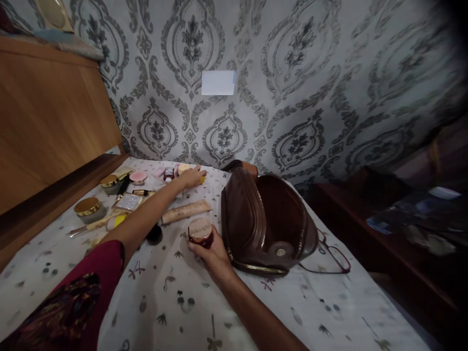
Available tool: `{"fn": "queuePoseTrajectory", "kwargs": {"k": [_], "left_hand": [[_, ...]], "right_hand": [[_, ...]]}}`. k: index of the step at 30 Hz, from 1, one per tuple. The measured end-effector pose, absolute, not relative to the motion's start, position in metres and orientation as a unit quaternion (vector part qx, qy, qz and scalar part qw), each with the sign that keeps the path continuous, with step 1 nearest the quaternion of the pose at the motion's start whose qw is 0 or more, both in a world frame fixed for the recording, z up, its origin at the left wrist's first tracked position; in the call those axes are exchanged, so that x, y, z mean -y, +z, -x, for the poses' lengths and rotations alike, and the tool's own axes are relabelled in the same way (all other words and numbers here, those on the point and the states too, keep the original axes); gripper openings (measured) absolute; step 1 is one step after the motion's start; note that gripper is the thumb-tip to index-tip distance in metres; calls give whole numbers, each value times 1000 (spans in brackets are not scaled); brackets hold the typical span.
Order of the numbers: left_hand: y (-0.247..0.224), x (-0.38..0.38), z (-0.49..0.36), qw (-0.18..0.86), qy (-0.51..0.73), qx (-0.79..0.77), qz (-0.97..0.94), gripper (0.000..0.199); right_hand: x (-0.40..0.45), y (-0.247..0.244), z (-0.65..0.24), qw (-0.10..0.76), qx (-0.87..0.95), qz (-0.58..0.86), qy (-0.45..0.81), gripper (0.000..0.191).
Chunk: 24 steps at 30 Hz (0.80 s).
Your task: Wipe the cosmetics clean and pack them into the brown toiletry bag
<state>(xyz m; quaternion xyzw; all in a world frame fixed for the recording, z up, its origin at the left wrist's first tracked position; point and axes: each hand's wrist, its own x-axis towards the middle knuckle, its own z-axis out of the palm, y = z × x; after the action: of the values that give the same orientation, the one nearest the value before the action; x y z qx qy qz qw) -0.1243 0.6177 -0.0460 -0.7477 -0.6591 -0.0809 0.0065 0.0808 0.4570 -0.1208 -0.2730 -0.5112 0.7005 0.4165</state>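
In my right hand point(215, 253) is a small dark red jar point(200, 231) with a pale pinkish lid, gripped by thumb and fingers just left of the bag. My left hand point(190, 177) is stretched to the far side of the bed, fingers bent down at a small yellow item point(202, 180) that they mostly cover. Beside that hand is a round cream-coloured lid point(183, 168). A beige squeeze tube point(187, 211) lies between my two hands. The brown leather bag point(243, 219) stands unzipped, its mouth gaping to the right.
Left of my forearm lie gold-lidded jars point(87, 206), a pink round compact point(138, 177), a glittery palette point(127, 202) and brushes point(86, 228). Eyeglasses point(341, 263) rest behind the bag's right side. A wooden cabinet point(54, 117) borders the left; patterned wall stands behind.
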Motion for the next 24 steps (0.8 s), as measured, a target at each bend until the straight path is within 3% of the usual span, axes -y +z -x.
{"fn": "queuePoseTrajectory", "kwargs": {"k": [5, 12, 18, 24], "left_hand": [[-18, -606, 149, -21, 10, 671, 741, 29], [-21, -531, 190, -19, 29, 723, 690, 48], [-35, -516, 190, -46, 15, 750, 659, 31], [-33, -511, 188, -45, -32, 783, 619, 30]], "right_hand": [[-457, -120, -81, 414, 503, 275, 707, 55], [-457, -122, -81, 416, 517, 277, 695, 56], [-455, -118, -81, 409, 546, 284, 673, 55], [-453, -118, -79, 408, 585, 302, 632, 58]]}}
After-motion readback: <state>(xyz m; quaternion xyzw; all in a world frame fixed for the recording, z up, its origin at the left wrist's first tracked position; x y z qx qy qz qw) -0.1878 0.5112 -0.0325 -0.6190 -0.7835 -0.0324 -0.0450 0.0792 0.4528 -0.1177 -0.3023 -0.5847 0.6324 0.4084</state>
